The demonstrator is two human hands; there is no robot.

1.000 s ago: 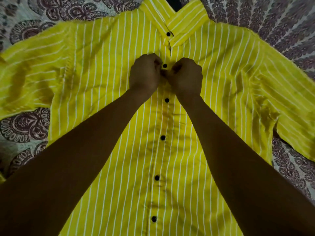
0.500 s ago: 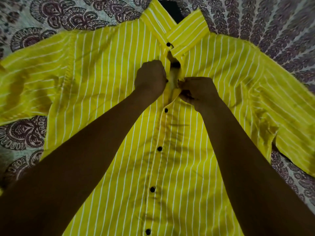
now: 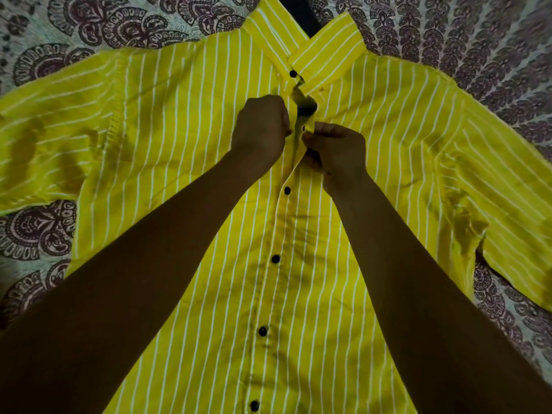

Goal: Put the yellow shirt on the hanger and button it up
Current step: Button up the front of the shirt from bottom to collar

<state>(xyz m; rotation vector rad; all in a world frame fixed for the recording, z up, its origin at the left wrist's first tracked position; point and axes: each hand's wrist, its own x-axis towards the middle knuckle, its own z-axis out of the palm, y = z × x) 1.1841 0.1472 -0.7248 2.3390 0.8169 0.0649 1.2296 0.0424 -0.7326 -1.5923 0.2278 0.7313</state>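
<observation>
As the shirt point(image 3: 388, 121) lay on the bedspread point(image 3: 478, 40), the left hand point(image 3: 260, 130) and right hand point(image 3: 337, 153), fingers curled, pinched its gaping front.

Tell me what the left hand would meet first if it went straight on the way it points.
The left hand points up and right, so it would probably first meet the gaping placket edge of the yellow shirt beside its knuckles, then the collar. Depth is hard to judge.

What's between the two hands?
Head view: the unbuttoned placket edge of the yellow shirt, between left hand and right hand; dark gap just above.
</observation>
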